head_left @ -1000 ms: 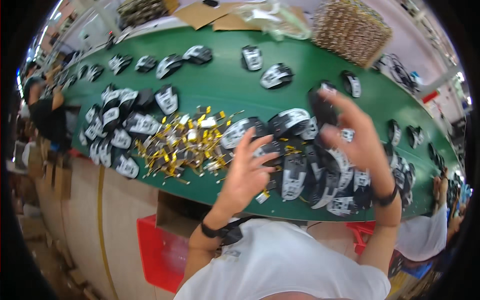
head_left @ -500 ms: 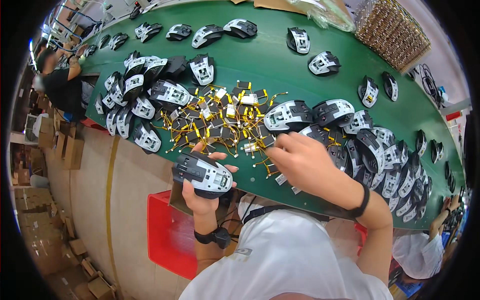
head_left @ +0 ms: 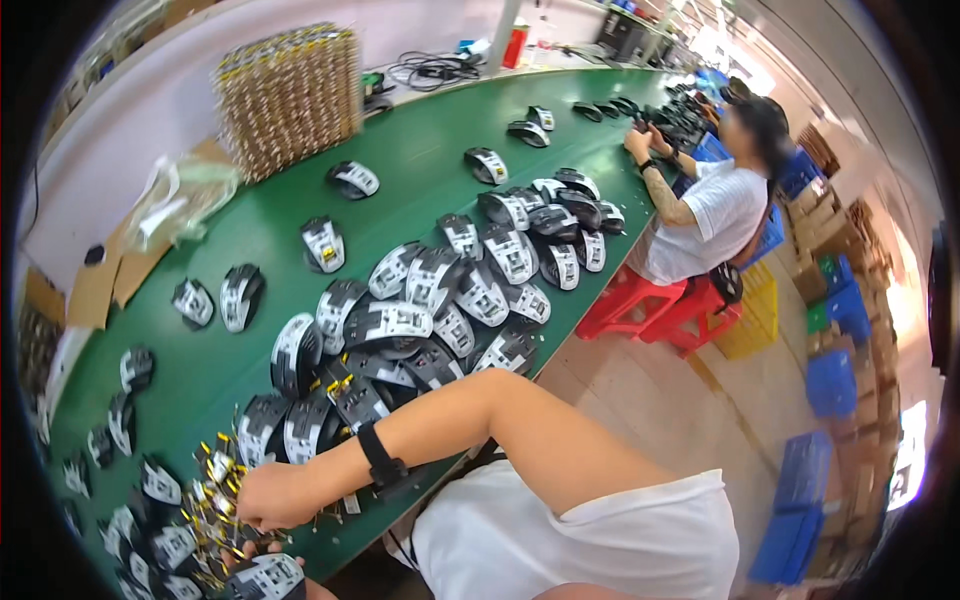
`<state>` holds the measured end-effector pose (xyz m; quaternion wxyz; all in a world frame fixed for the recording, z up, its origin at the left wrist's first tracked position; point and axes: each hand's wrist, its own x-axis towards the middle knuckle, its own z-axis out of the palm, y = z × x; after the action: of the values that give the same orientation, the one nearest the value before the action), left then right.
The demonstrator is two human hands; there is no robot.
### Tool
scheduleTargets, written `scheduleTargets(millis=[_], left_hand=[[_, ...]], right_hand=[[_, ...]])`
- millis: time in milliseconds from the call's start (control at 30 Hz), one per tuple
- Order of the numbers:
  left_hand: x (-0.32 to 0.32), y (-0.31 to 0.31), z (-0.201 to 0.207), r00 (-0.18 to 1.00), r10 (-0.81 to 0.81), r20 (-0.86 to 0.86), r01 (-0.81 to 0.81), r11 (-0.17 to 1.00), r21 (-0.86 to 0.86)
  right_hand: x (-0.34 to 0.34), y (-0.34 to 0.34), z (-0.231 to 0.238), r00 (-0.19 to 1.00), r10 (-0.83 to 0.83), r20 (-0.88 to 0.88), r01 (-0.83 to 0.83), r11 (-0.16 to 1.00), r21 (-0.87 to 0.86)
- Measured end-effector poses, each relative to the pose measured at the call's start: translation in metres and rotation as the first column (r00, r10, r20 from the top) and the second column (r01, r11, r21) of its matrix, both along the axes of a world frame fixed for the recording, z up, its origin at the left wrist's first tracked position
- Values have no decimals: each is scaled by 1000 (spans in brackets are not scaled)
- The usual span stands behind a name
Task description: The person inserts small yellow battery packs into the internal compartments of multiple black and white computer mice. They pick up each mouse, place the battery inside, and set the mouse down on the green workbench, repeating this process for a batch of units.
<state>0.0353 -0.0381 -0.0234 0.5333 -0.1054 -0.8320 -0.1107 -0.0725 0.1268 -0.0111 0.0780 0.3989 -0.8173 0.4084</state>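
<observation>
- Since half a second ago, everything on the green table [head_left: 150, 330] has swung leftward in my view, so that my left hand [head_left: 238, 552], the mouse shell [head_left: 268, 580] in its grip and my right hand [head_left: 278, 497] now show low on the left.
- Farthest left, loose black-and-silver shells stand in a scattered line, with a cluster of shells [head_left: 175, 548] nearer the lower edge.
- Just right of that cluster lies the heap of wired batteries [head_left: 210, 500], a tangle of yellow, black and silver.
- My left hand is closed round the mouse shell, which lies silver face up, its lower part cut off by the picture's edge; my fingertips show along its far left side.
- My right hand is just beyond that shell and apart from it, at the right side of the battery heap, fingers curled with their tips turned down; I cannot tell whether they pinch a battery.
- Beside my right forearm, which wears a black wristband [head_left: 380, 460], a big pile of mouse shells [head_left: 420, 285] stretches away up the table, many overlapping.
- Well to the right, a co-worker [head_left: 715, 210] in a white top sits at the table on red stools [head_left: 640, 310].
- Farthest right, blue crates [head_left: 805, 470] stand on the floor.
</observation>
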Motion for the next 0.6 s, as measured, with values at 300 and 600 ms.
scheduleTargets(millis=[300,600], left_hand=[[-36,42,-2,661,-723,-199,441,161,883],[-26,123,50,442,-869,-222,81,-207,975]], right_hand=[[32,72,72,945,-77,318,237,830,-504],[73,109,54,923,-379,71,382,875,-299]])
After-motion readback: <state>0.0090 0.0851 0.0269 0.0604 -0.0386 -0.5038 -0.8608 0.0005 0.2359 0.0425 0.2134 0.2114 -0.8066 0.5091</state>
